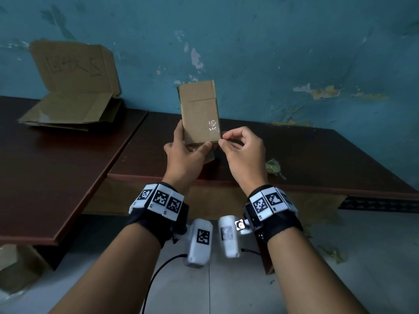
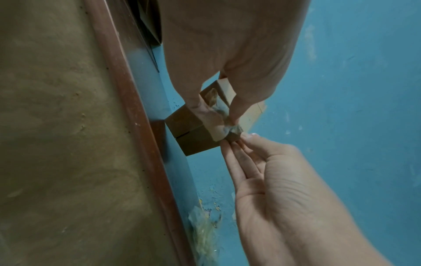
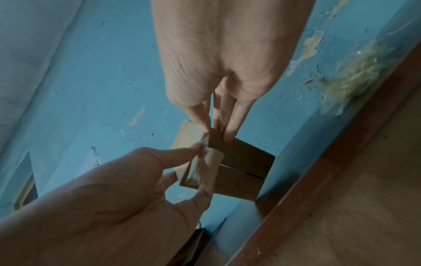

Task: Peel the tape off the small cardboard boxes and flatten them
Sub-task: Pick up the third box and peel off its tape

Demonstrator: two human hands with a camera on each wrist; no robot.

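From the head view, the left hand (image 1: 186, 155) grips the box (image 1: 199, 112) upright by its lower end above the table (image 1: 317, 155), while the right hand (image 1: 244, 150), fingers curled, pinches at the box's lower right corner, with flat cardboard (image 1: 74, 87) off left and a wad of tape (image 1: 274, 167) just right. On the left wrist view, thumb and fingers clamp the box (image 2: 193, 136) over crumpled tape (image 2: 232, 128), the right fingertips (image 2: 237, 144) touching that corner. From the right wrist view, thumb and fingers (image 3: 227, 124) nip the box's (image 3: 246, 162) corner, and the left hand (image 3: 127, 194) holds it round the peeling tape (image 3: 200, 167).
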